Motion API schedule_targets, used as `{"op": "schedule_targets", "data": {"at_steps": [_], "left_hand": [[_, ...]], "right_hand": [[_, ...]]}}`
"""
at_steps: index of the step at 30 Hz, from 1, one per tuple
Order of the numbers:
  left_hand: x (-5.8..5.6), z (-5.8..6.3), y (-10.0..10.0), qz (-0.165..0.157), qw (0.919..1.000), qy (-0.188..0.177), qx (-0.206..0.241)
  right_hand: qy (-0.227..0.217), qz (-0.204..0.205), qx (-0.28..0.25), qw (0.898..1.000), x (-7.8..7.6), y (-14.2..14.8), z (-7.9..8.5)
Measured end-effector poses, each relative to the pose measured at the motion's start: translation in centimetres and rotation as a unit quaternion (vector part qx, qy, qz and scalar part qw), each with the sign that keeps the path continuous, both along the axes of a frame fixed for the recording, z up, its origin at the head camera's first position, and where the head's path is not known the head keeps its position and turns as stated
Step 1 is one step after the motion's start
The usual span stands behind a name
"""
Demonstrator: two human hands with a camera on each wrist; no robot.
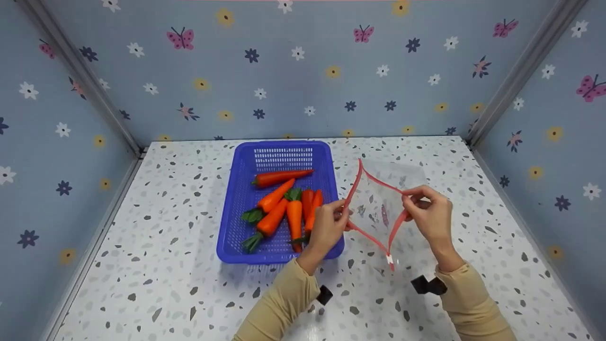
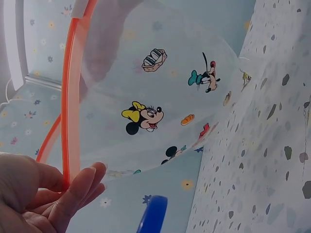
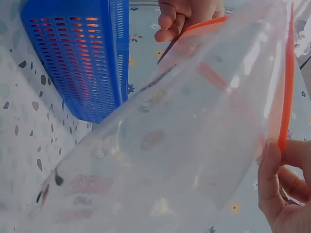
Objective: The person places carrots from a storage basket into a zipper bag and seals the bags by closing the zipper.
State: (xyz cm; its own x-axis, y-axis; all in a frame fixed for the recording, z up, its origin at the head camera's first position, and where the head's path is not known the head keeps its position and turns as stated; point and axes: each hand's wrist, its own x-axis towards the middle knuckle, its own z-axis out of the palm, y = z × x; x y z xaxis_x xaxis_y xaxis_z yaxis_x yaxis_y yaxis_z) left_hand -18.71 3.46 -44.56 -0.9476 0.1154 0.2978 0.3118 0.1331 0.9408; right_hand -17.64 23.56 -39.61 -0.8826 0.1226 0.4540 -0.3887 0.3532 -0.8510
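On the speckled table (image 1: 156, 265), just right of the basket: I see a clear zip bag (image 1: 378, 208) held up off the surface, its mouth pulled into a diamond shape.

Bag: transparent, printed with small cartoon figures, edged by an orange-red zip strip (image 1: 374, 182); its white slider (image 1: 389, 259) hangs at the near corner.

Why it sits so: each hand has 1 side of the zip strip and they draw apart, so I judge the mouth is being kept wide, facing up and toward me.

Left hand (image 1: 327, 227): I read it as pinching the left lip of the strip between thumb and fingers; the left wrist view shows fingertips (image 2: 90, 177) closed on the strip's edge.

Right hand (image 1: 428, 213): fingers curled, nipping the right lip; the right wrist view shows the thumb (image 3: 269, 174) pressed on the strip.

Basket (image 1: 236, 208): blue, slotted, touching the left hand's side of the work; it holds about 6 orange carrots (image 1: 284, 208) with green tops, though the overlap makes my count unsure.

Bag contents: nothing inside that I can make out through the plastic.
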Motion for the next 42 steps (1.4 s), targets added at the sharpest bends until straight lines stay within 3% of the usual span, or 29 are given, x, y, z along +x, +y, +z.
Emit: {"op": "schedule_targets", "data": {"at_steps": [7, 11, 17, 24, 30, 42], "left_hand": [[-0.1, -0.1, -0.6, 0.002, 1.0000, 0.000, 0.002], [-0.1, 0.2, -0.7, 0.000, 0.9997, 0.023, -0.010], [0.0, 0.5, -0.8, 0.002, 0.9988, 0.031, -0.037], [0.1, 1.2, -1.3, -0.002, 0.9977, 0.044, -0.051], [0.0, 1.4, -2.5, 0.010, 0.9960, 0.062, -0.063], [-1.3, -0.5, -5.2, 0.041, 0.9954, 0.000, -0.087]], "right_hand": [[0.004, 0.007, -0.090, 0.996, 0.9, -0.6, 1.3], [0.000, 0.006, -0.122, 0.992, 0.8, -0.9, 0.9], [-0.017, 0.004, -0.143, 0.990, 0.5, -1.2, -0.4], [-0.014, 0.013, -0.150, 0.988, 0.7, -1.8, -0.2], [-0.024, 0.003, -0.177, 0.984, 0.2, -1.6, -1.0], [-0.037, 0.003, -0.178, 0.983, 0.2, -2.1, -1.3]]}}
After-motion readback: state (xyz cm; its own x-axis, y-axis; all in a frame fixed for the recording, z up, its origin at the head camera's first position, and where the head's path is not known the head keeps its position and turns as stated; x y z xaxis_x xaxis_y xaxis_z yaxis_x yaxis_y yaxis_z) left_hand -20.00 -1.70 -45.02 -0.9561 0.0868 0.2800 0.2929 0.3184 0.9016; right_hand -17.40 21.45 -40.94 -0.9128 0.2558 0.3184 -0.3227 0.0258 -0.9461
